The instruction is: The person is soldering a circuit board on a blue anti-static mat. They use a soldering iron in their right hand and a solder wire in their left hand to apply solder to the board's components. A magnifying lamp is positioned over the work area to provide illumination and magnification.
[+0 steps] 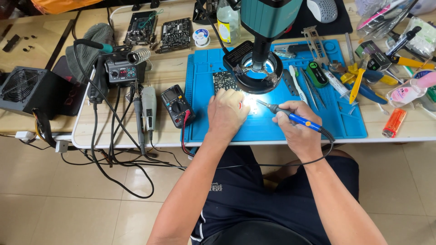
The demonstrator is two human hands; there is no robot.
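Note:
My right hand (297, 123) grips a blue-handled soldering iron (290, 116), its tip pointing left toward a brightly lit spot on the blue work mat (272, 127). Fingers curled, my left hand (227, 113) rests on the mat right beside that spot; whatever it holds is hidden by glare. A dark circuit board (223, 80) lies just beyond the left hand, under the ring light of a teal microscope (260, 50).
Left of the mat are a multimeter (178, 105), a soldering station (121, 70) and trailing cables. Tweezers, a green tape roll (316, 74), yellow-handled tools and an orange lighter (394, 123) crowd the right. More circuit boards (159, 31) lie at the back, and a black power supply (32, 90) stands at far left.

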